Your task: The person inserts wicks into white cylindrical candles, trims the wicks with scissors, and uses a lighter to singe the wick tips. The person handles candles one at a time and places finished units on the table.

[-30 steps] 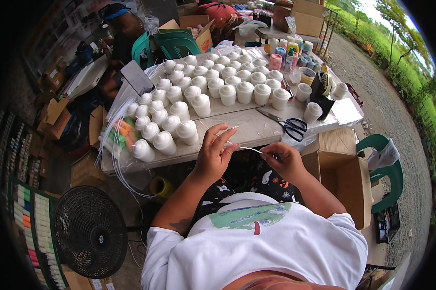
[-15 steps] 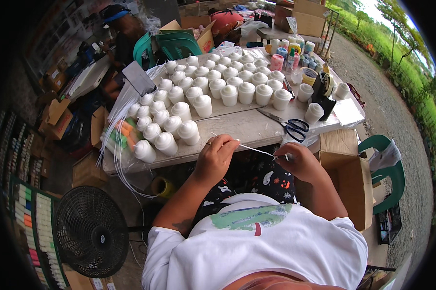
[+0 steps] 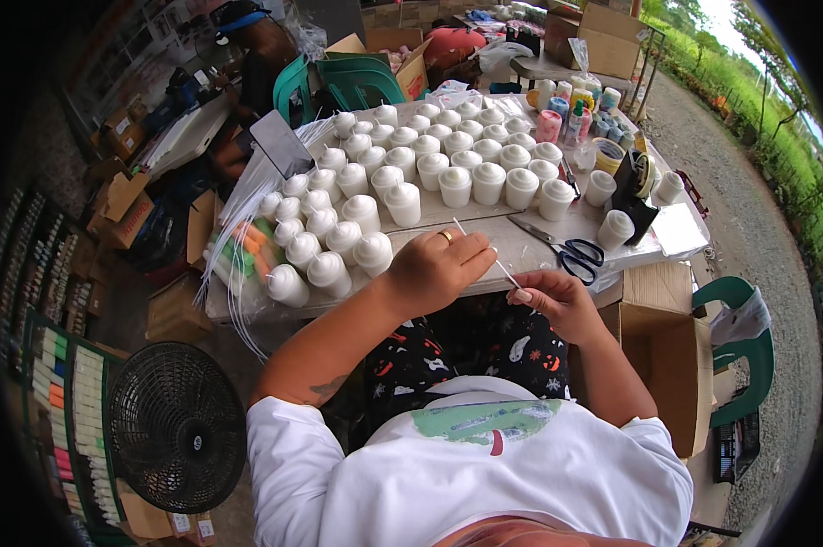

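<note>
A thin white wick (image 3: pixel 506 273) is stretched between my two hands at the table's near edge. My left hand (image 3: pixel 439 267) is closed on it, back of the hand up, with one end poking out past the fingers. My right hand (image 3: pixel 559 303) pinches the lower end between thumb and fingers. Beyond my hands, many white cup-shaped candles (image 3: pixel 402 204) stand in rows on the table (image 3: pixel 484 239). A bundle of long white wicks (image 3: pixel 233 273) hangs over the table's left edge.
Dark-handled scissors (image 3: pixel 576 260) lie right of my hands, near a black tape dispenser (image 3: pixel 632 196). Paint bottles (image 3: pixel 576 118) stand at the far right. An open cardboard box (image 3: pixel 664 365) is by my right arm, a black fan (image 3: pixel 179 428) at lower left. Another person (image 3: pixel 257 64) sits far left.
My left hand has slid along the wick toward my right hand, leaving a shorter length between them. Its upper end now points up past my left fingers. The whole view has shifted slightly.
</note>
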The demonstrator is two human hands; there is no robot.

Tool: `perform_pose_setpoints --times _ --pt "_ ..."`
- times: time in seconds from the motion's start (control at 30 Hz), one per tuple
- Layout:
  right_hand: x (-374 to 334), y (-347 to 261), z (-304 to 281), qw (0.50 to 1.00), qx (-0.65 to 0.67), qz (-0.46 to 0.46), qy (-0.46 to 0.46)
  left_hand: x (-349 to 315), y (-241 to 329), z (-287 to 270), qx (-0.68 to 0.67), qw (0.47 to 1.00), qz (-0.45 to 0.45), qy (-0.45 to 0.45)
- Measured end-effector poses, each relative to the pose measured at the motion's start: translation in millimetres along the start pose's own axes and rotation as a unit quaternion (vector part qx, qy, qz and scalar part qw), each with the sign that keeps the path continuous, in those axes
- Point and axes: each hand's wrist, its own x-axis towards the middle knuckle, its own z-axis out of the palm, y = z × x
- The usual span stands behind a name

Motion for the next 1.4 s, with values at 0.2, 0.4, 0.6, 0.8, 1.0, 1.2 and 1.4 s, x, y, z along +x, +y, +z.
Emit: perform_pose_setpoints --times 0.2,0.4,0.6,0.8,1.0,1.2,1.4 --pt "-1.8 13.7 -18.8 0.999 0.003 0.004 0.049 1.9 -43.4 -5.5 0.014 0.999 -0.048 -0.006" --pt "-10.5 0.2 -40.6 0.987 0.004 -0.043 0.153 -34.4 -173.1 9.4 -0.010 0.905 -0.377 -0.195" --pt "-10.8 -1.7 -41.4 0.985 0.021 -0.065 0.159 -49.3 -208.9 56.4 -0.049 0.829 -0.433 -0.351" --pt "-7.9 0.7 -38.3 0.982 0.052 -0.086 0.160 -72.2 -219.2 57.1 -0.139 0.837 -0.456 -0.269" --pt "-16.8 -7.5 -38.5 0.969 -0.006 -0.158 0.188 -29.9 -169.6 -9.2 -0.287 0.847 -0.448 0.022" --pt "-22.8 -49.2 -1.1 0.906 -0.248 -0.297 0.168 -18.9 -38.0 -15.7 -0.682 0.506 -0.459 0.262" --pt "-29.8 -62.6 10.6 0.863 -0.336 -0.357 0.119 -47.5 7.4 9.9 -0.765 0.376 -0.453 0.261"
